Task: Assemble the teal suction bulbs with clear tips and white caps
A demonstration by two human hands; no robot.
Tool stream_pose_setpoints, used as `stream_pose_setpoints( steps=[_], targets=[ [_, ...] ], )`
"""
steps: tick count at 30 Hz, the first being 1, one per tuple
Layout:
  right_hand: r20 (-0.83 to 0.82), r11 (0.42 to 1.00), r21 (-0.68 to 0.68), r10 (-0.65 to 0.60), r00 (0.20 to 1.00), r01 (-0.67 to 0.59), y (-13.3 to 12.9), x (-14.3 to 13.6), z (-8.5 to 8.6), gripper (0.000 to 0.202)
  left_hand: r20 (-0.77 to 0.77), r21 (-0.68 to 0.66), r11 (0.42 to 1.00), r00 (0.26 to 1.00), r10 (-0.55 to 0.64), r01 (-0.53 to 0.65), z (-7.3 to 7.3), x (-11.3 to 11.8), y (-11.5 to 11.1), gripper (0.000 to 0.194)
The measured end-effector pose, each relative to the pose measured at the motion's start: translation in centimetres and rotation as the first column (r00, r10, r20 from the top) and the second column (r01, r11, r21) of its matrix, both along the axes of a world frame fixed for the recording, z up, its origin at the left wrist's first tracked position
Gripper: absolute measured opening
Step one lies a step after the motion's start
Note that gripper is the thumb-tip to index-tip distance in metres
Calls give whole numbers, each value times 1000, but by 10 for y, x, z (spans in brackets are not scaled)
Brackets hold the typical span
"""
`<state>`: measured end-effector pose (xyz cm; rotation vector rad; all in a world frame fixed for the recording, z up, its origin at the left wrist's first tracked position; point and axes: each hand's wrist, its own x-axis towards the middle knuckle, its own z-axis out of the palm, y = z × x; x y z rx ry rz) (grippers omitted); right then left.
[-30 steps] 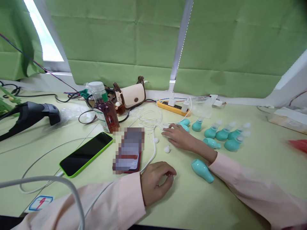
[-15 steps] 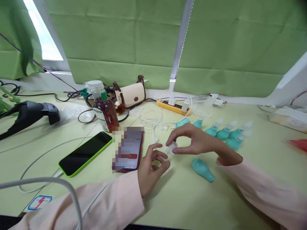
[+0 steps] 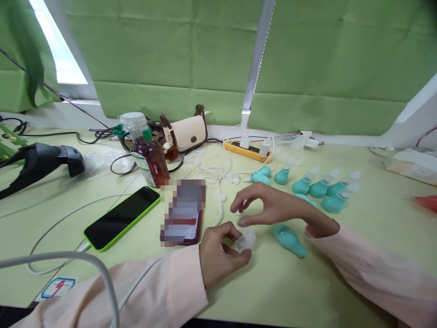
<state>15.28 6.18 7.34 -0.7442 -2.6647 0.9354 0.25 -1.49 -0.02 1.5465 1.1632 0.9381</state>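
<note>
Between thumb and fingers of my left hand (image 3: 221, 255) is a small translucent plastic piece (image 3: 245, 240). Just above it, my right hand (image 3: 264, 205) has its thumb and fingers apart with nothing between them; a small white piece (image 3: 239, 212) shows on the table near its fingertips. A loose teal bulb (image 3: 290, 240) lies on its side below my right wrist. Several teal bulbs with clear tips, one of them here (image 3: 319, 187), stand or lean behind my right forearm. More teal bulbs (image 3: 261, 175) lie further back.
A red phone (image 3: 184, 212) and a green-cased phone (image 3: 122, 218) lie left of my hands. Behind are a brown bottle (image 3: 150, 161), a cream bag (image 3: 191, 133), white cables and a yellow power strip (image 3: 247, 151). A grey cable crosses my left sleeve.
The translucent piece has passed from my right hand to my left and moved slightly down. My right hand has opened, and my left fingers have closed on the piece.
</note>
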Motion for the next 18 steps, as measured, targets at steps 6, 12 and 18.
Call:
stream_pose_setpoints(
  steps=[6,12,18],
  targets=[
    [100,926,375,0,995,-38,16,-31,-22,17,-125,145,987,991,-53,72,-2,0,-3,13],
    [271,898,434,-46,962,-79,41,-41,-35,14,-169,168,980,983,-77,105,-2,0,-3,12],
    [286,894,446,-92,954,-48,56,-44,-39,20,-155,127,988,986,-63,83,0,-1,-3,12]
  ],
)
